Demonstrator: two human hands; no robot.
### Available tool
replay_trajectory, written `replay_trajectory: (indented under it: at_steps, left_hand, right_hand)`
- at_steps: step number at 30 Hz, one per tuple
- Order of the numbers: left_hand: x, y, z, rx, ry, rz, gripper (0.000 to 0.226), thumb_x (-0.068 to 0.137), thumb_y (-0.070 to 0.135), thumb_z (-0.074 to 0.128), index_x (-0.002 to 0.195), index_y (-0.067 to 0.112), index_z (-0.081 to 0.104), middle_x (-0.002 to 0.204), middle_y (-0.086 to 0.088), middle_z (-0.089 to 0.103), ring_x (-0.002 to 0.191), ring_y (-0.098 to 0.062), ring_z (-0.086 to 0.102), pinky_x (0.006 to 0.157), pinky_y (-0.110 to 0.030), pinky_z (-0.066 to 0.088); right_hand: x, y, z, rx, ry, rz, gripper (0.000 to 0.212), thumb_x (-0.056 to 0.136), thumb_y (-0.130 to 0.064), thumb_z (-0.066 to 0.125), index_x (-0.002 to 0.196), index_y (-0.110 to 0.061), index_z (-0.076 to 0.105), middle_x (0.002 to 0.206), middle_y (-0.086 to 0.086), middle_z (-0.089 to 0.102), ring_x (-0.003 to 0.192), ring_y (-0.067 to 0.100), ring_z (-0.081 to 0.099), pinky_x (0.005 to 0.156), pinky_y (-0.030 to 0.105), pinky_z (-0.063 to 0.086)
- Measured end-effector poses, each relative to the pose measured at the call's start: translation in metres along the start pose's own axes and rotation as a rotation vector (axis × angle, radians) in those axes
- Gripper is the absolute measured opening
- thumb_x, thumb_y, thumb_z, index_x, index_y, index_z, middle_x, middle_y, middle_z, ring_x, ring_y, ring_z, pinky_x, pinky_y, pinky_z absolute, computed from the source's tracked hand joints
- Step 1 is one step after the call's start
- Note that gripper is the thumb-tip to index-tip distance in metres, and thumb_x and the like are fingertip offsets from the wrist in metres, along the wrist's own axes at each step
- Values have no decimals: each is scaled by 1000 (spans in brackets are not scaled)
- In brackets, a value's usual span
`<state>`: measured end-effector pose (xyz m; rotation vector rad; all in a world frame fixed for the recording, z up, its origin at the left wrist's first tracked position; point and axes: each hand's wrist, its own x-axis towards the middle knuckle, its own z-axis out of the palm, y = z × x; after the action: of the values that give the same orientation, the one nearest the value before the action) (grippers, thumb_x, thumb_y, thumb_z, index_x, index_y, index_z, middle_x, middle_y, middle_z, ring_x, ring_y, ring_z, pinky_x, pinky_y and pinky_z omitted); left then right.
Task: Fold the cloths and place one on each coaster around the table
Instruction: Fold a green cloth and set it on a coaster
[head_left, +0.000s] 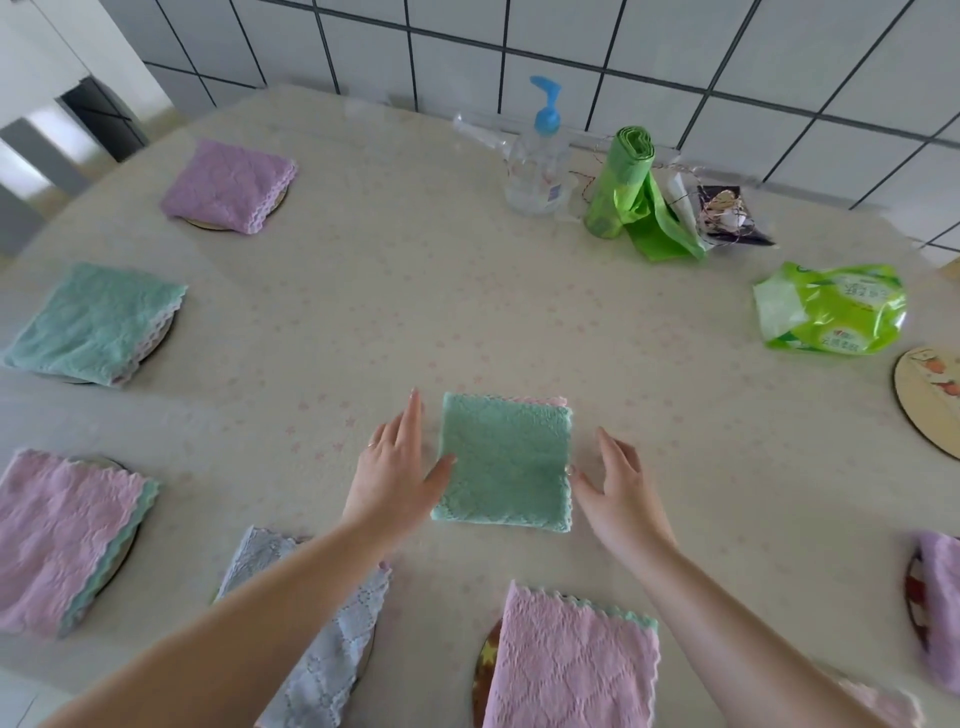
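Both hands open, fingers straight: left hand (396, 470) touches left edge of folded green cloth (505, 462), right hand (618, 480) at its right edge. Cloth lies flat on table (519, 312), frame center. Bare coaster (930, 400) at right edge; other folded cloths sit on coasters left & bottom.

Folded cloth (505, 462) mid-table (415, 291) — between hands, seemingly touching.
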<state>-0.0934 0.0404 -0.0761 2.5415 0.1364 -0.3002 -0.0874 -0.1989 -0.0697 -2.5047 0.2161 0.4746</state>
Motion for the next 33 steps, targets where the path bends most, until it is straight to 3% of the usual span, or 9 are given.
replay_trajectory:
  at_steps: [4, 8, 10, 12, 15, 21, 25, 29, 33]
  left_hand:
    - [-7, 6, -7, -464, -96, -241, 75, 90, 31, 55, 148, 18, 9, 118, 7, 56, 100, -8, 56, 80, -24, 45]
    - [-1, 10, -12, -614, -191, -358, 24, 87, 27, 59, 108, 17, 66, 89, 3, 70, 79, -14, 66, 71, -35, 56]
    - [-6, 13, -17, -665, -202, -387, 11, 87, 24, 61, 86, 17, 69, 73, 3, 68, 61, -13, 62, 51, -25, 49]
    - [-13, 13, -18, -743, -199, -440, 12, 85, 25, 64, 84, 15, 69, 80, -4, 71, 68, -21, 66, 54, -29, 49]
    - [-28, 15, -14, -877, -239, -522, 17, 84, 21, 67, 95, 9, 69, 97, -11, 71, 90, -29, 68, 79, -39, 54]
    - [-56, 38, 2, -947, -265, -477, 18, 86, 16, 63, 102, 7, 66, 99, -8, 69, 93, -20, 63, 79, -32, 51]
    - [-75, 74, 15, -1012, -341, -433, 14, 87, 18, 61, 97, 9, 64, 77, -3, 68, 74, -17, 59, 71, -31, 44]
    - [-95, 133, 41, -1065, -403, -400, 11, 87, 16, 60, 93, 7, 63, 83, -9, 69, 78, -22, 62, 78, -39, 49]
    - [-108, 202, 85, -1004, -403, -326, 20, 85, 24, 64, 95, 7, 65, 92, -14, 70, 84, -25, 65, 83, -43, 50]
  right_hand:
    - [-12, -24, 11, 435, -52, 159, 60, 91, -34, 54, 143, -21, 28, 125, -4, 52, 91, 6, 53, 71, 24, 45]
    - [-14, -35, 21, 835, -110, 435, 44, 87, -25, 62, 128, -18, 48, 94, 0, 59, 75, 16, 58, 66, 32, 50]
    - [-20, -38, 18, 1025, -176, 489, 19, 87, -18, 61, 104, -8, 60, 64, 0, 52, 50, 15, 46, 51, 28, 36]
    - [-26, -38, 14, 1112, -212, 508, 7, 88, -13, 58, 85, -7, 60, 53, 0, 39, 42, 14, 34, 48, 26, 28]
    - [-40, -31, 7, 1226, -256, 526, 8, 88, -12, 54, 88, -7, 60, 66, 11, 52, 53, 22, 50, 55, 30, 40]
    - [-79, 0, -19, 1498, -409, 485, 29, 91, -18, 41, 100, -4, 64, 87, 15, 70, 76, 28, 67, 75, 38, 50]
    - [-98, 38, -38, 1570, -346, 474, 32, 91, -22, 42, 101, -5, 66, 90, 16, 71, 75, 29, 68, 77, 39, 51]
    - [-118, 91, -68, 1585, -287, 465, 31, 91, -24, 40, 93, -8, 66, 84, 14, 72, 68, 27, 69, 70, 35, 52]
    - [-138, 154, -111, 1594, -238, 441, 30, 91, -24, 41, 97, -8, 66, 93, 16, 72, 77, 29, 68, 77, 41, 51]
